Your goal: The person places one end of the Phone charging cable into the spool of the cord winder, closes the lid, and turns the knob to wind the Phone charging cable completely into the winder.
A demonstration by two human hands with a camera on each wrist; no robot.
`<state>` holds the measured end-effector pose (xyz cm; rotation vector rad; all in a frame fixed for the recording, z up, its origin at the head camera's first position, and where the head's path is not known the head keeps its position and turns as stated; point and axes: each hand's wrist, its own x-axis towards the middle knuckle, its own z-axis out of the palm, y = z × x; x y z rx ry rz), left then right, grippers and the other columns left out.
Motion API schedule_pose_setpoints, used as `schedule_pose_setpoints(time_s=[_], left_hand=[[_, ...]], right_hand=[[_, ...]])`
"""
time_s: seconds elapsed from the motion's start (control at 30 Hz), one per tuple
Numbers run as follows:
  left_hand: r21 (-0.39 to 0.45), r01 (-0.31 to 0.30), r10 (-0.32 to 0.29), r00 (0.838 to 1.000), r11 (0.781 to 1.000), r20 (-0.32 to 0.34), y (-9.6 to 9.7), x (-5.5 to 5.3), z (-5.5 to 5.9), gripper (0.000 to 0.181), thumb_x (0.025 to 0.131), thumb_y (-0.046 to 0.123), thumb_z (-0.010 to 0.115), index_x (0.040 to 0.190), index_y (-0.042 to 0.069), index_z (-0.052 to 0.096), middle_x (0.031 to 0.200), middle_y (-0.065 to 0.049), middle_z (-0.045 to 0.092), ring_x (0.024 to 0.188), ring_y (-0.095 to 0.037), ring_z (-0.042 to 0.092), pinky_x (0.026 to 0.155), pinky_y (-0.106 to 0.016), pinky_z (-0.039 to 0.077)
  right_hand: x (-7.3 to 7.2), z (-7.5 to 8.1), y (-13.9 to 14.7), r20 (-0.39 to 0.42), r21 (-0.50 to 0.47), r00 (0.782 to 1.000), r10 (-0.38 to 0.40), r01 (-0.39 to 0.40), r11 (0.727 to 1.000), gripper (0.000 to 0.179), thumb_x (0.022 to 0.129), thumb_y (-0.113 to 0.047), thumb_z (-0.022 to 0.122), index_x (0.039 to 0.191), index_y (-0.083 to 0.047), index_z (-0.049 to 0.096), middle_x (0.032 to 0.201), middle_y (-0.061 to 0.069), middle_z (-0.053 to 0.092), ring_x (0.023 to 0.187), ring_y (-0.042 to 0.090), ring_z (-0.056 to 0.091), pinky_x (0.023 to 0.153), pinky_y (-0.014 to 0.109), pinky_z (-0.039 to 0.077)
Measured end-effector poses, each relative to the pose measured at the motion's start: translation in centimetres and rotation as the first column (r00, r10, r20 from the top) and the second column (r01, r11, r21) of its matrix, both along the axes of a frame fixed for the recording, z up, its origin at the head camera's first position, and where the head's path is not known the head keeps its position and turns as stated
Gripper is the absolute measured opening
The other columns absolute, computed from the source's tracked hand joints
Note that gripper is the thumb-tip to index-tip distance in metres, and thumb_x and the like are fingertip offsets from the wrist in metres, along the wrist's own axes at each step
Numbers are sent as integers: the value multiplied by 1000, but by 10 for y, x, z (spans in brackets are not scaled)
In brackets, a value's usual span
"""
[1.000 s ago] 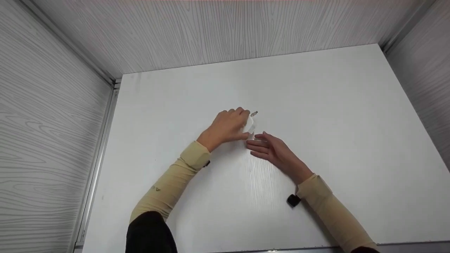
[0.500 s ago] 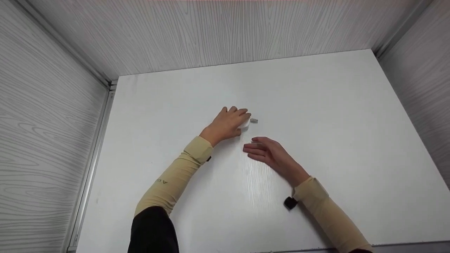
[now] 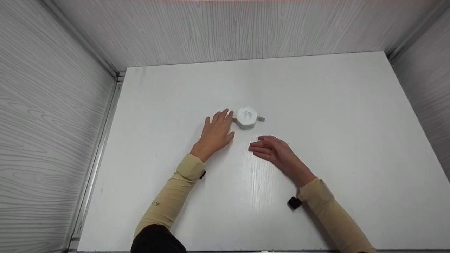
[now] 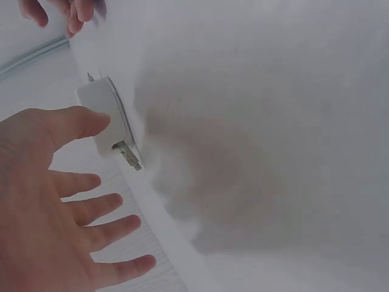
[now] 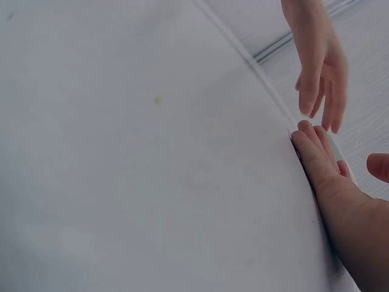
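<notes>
A white six-sided retractable cable reel (image 3: 246, 121) lies flat on the table, a round hollow in its top. From opposite sides stick out two short metal plugs, the right one (image 3: 261, 118) in plain sight and the left one partly behind fingers. Just left of the reel, my left hand (image 3: 215, 133) has its fingers spread, the fingertips right by the left plug. In the left wrist view, the thumb overlaps the white case (image 4: 94, 94). Below and right of the reel, my right hand (image 3: 281, 154) rests on its edge with fingers extended, apart from the reel and holding nothing.
The white tabletop (image 3: 334, 105) is bounded by wood-grain panels, one at the back (image 3: 225, 31) and one on each side. A metal rail (image 3: 95, 161) runs along its left edge. A small black wrist device (image 3: 294, 202) sits at the right cuff.
My left hand has let go of the cable reel and drawn back to the left, its fingers now spread. The reel is uncovered on the table. The right hand has barely moved.
</notes>
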<state>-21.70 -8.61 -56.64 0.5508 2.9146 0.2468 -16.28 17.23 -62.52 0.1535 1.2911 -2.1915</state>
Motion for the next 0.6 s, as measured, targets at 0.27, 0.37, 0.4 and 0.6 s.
schedule_pose_setpoints(time_s=[0.27, 0.37, 0.4, 0.6], left_hand=[[43, 6, -12, 992, 999, 128, 1, 4, -8, 79, 109, 38, 56, 171, 15, 13, 180, -5, 12, 166, -34, 17, 129, -68, 18], [62, 10, -18, 991, 998, 134, 2, 4, -9, 79, 108, 38, 56, 171, 15, 14, 180, -5, 12, 166, -34, 17, 129, -68, 17], [69, 6, -16, 990, 998, 137, 3, 4, -9, 79, 108, 39, 56, 171, 15, 15, 180, -6, 12, 166, -35, 16, 129, -68, 17], [81, -21, 8, 988, 996, 154, 2, 9, -12, 79, 108, 41, 56, 171, 16, 14, 180, -9, 11, 167, -35, 13, 130, -68, 15]], right_hand=[[-1, -1, 3, -16, -16, 1000, 4, -4, 1000, 45, 111, -19, 55, 146, 5, 42, 136, 24, 68, 130, 37, 69, 110, 43, 55], [-1, -1, 1, -15, -22, 1000, 3, -3, 1000, 42, 111, -18, 53, 144, 5, 43, 133, 23, 70, 128, 36, 70, 109, 43, 55], [-1, -1, 0, -16, -23, 1000, 2, -3, 1000, 41, 111, -17, 53, 144, 5, 43, 132, 23, 70, 127, 35, 71, 109, 43, 56], [-2, -1, 0, -25, 1, 1000, 1, -1, 1000, 42, 111, -17, 53, 144, 6, 42, 129, 22, 72, 125, 35, 72, 107, 42, 57]])
